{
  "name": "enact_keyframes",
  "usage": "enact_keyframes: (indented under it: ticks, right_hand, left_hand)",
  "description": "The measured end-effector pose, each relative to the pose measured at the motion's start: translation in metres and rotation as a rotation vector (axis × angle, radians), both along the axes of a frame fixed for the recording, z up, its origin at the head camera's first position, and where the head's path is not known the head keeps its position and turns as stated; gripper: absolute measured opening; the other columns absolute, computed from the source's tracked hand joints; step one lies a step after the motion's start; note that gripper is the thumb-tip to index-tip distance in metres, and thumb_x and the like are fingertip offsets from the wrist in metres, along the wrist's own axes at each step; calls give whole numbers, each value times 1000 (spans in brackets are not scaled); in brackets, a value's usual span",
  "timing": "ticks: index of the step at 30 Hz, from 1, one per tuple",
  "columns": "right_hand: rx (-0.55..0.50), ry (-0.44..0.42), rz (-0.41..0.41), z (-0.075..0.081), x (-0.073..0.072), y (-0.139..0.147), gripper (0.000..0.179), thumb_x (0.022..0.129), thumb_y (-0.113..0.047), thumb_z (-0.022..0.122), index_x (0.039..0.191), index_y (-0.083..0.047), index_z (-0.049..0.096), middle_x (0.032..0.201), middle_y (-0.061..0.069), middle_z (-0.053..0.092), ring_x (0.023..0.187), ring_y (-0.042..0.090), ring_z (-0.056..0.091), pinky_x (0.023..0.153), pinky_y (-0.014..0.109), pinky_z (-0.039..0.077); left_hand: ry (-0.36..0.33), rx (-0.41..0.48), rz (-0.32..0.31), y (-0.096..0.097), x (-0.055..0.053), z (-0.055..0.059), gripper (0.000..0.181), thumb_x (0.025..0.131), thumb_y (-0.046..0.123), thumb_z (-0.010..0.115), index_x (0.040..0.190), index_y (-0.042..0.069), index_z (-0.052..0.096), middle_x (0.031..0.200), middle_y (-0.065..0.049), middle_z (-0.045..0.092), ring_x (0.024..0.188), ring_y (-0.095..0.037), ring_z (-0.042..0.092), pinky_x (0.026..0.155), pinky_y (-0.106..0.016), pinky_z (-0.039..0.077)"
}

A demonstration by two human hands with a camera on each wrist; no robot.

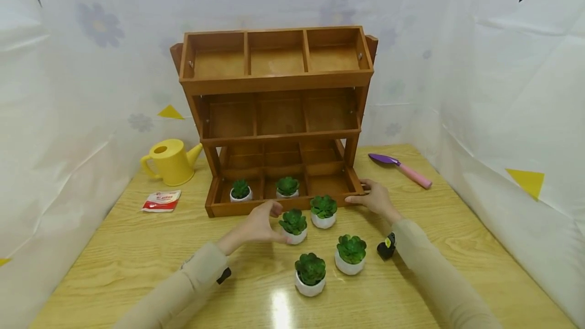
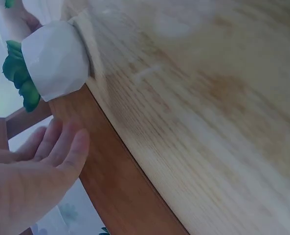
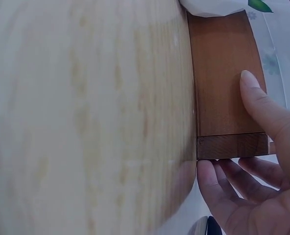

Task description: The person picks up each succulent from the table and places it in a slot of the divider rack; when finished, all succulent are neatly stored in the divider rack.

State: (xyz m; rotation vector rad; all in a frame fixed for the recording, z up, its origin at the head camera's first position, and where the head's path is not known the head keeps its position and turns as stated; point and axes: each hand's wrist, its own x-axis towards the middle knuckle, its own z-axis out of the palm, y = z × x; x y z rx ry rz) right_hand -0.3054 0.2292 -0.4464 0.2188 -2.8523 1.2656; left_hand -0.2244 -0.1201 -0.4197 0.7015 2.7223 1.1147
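My left hand (image 1: 259,223) reaches to a small green succulent in a white pot (image 1: 294,236), its thumb close by the pot's left side. Its fingers are spread and loosely bent in the left wrist view, apart from a white pot (image 2: 56,61); whether the thumb touches cannot be made out. At the lower right corner of a brown wooden shelf (image 1: 276,85), my right hand (image 1: 376,198) grips the frame. The right wrist view has the thumb on the front board (image 3: 223,73) and the fingers against its end. Another potted succulent (image 1: 323,220) stands between the hands.
Two potted succulents (image 1: 240,192) sit in the bottom tier's left and middle compartments. Nearer me stand two more, one potted succulent (image 1: 310,283) left of the other (image 1: 350,263). A yellow watering can (image 1: 171,164) and red-white packet (image 1: 161,201) lie left, a pink-handled trowel (image 1: 413,174) right.
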Motion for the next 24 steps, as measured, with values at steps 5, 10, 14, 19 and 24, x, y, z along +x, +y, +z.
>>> enact_keyframes:
  ticks: [5,10,14,19,24]
  right_hand:
    - [-10,-11,-4,-3,0,0,83,78,-41,79,140,1,45,128,30,55,111,41,58,86,48,52]
    - [-14,-17,-10,-5,0,1,83,77,-41,79,140,1,45,127,30,55,111,42,57,87,48,51]
    - [-10,-15,-13,-4,0,2,83,78,-41,79,141,0,44,129,30,55,113,42,57,88,50,50]
    - [3,-17,-9,-3,-1,2,83,78,-42,78,141,1,44,128,31,54,111,42,58,88,50,50]
    - [8,-5,-9,-2,-1,1,82,77,-41,79,140,0,45,126,30,56,109,41,59,88,51,50]
  left_hand:
    - [-66,-49,-56,3,-6,-5,78,68,36,85,128,1,49,119,-13,58,109,-27,57,90,-43,49]
    - [-103,-84,-75,8,-10,-11,80,68,38,85,130,2,48,120,-12,57,108,-26,56,87,-42,50]
    - [-98,-93,-74,11,-13,-13,82,67,38,86,130,2,48,119,-13,58,106,-27,57,85,-43,51]
    - [-88,-92,-73,13,-17,-13,80,67,36,87,129,2,50,121,-14,59,105,-28,58,85,-43,51]
    - [-54,-92,-82,13,-21,-14,77,66,34,88,128,2,53,120,-12,61,104,-27,60,87,-43,51]
